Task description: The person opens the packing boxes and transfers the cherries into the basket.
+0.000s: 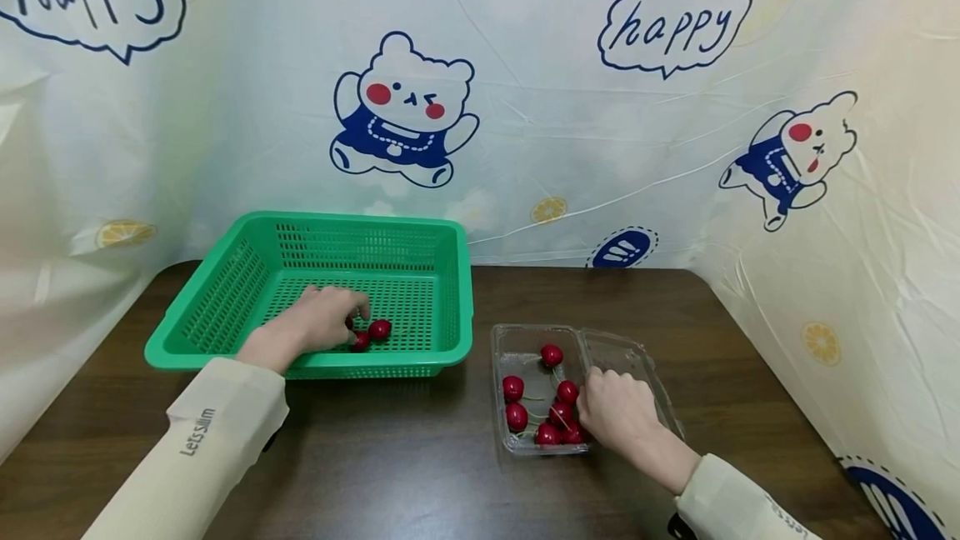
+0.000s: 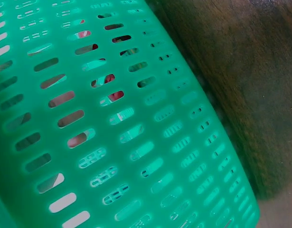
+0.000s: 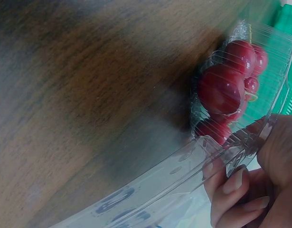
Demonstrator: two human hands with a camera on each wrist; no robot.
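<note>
My left hand reaches over the near rim into a green basket, its fingers curled round a cherry that is mostly hidden. Beside the fingertips, two red cherries lie on the basket floor. The basket's slotted wall fills much of the left wrist view, with bits of red showing through. With my right hand I grip a clear plastic clamshell box at the hinge side, fingertips curled at the fold. Several stemmed cherries sit in the box.
The box's clear lid lies folded out to the right. Both containers stand on a dark brown wooden table. A printed curtain with cartoon bears hangs behind the table and along its sides.
</note>
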